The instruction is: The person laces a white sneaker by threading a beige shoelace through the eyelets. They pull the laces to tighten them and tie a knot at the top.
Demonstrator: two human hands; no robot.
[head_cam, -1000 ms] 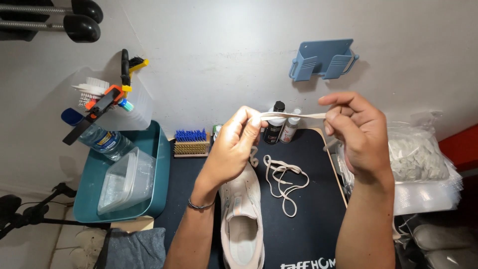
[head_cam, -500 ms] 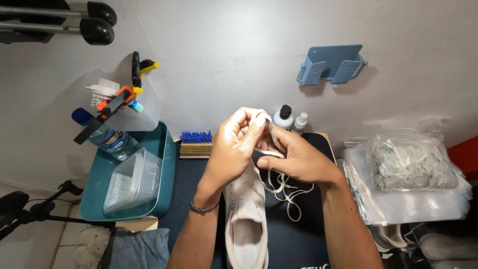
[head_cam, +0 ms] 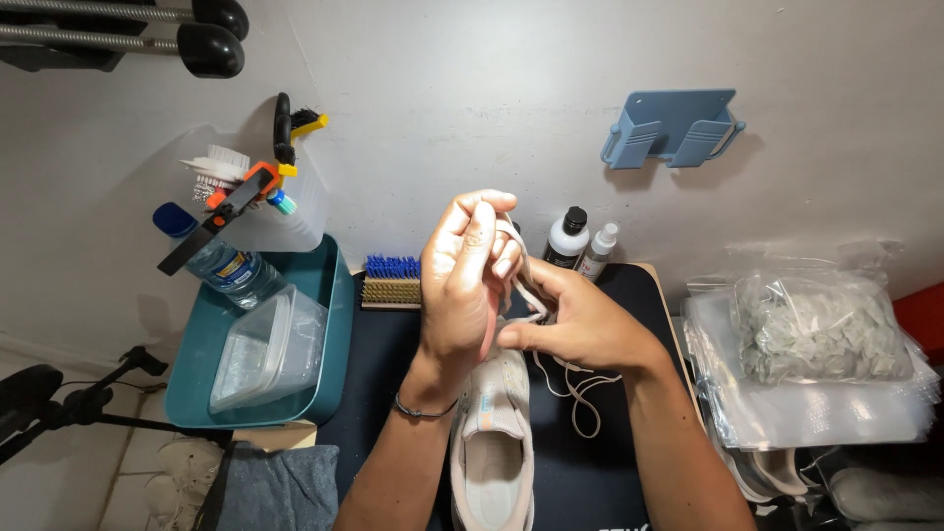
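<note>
White lace (head_cam: 531,295), one, is pinched between fingers of left hand (head_cam: 467,285) and right hand (head_cam: 580,324) above one pale shoe (head_cam: 495,442), lengthwise, toe toward two bottles (head_cam: 582,241).

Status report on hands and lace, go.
Left hand and right hand both pinching the white lace above the shoe. Loose lace lies on the mat alongside. Nothing in the way.

The shoe (head_cam: 495,442) lies on the mat (head_cam: 610,462) on the desk, with both hands above its toe and a lace (head_cam: 580,388) just right of it. Behind stand two bottles (head_cam: 580,246); a brush (head_cam: 391,283) lies behind to the left. Further left, a tub (head_cam: 329,324) holds a box (head_cam: 265,346). Bags (head_cam: 816,344) sit right.
</note>
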